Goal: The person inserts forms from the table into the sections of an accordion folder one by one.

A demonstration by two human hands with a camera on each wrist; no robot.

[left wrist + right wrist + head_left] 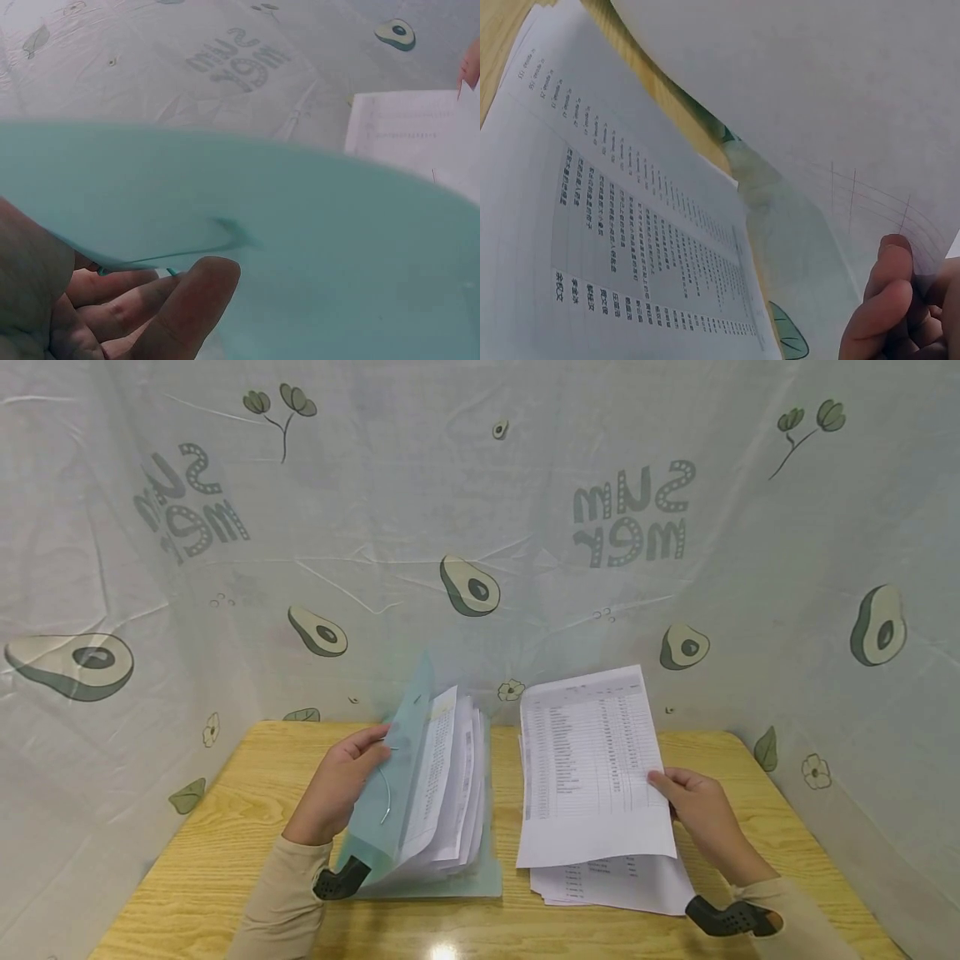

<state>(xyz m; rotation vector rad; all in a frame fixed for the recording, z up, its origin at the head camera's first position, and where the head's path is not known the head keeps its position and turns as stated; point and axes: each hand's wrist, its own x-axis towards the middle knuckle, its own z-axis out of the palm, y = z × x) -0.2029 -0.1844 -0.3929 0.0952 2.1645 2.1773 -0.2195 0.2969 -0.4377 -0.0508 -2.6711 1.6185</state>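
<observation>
A translucent teal folder (491,868) lies at the middle left of the table, with a bundle of printed papers (442,777) fanned inside. Its front cover (397,777) is raised and tilted; my left hand (345,781) holds it by the left edge, thumb on the outer face. In the left wrist view, that cover (337,225) fills much of the picture in front of the fingers (202,300). My right hand (701,806) pinches a printed sheet (592,760) by its right edge. The sheet is lifted and partly hides a stack of printed pages (645,885) below it.
The wooden table (240,843) has a light grain. A pale curtain (390,510) with avocado and flower prints hangs behind it and along both sides. Black straps (727,917) sit at both wrists. A thin white fastener strip (387,793) sticks out of the folder cover.
</observation>
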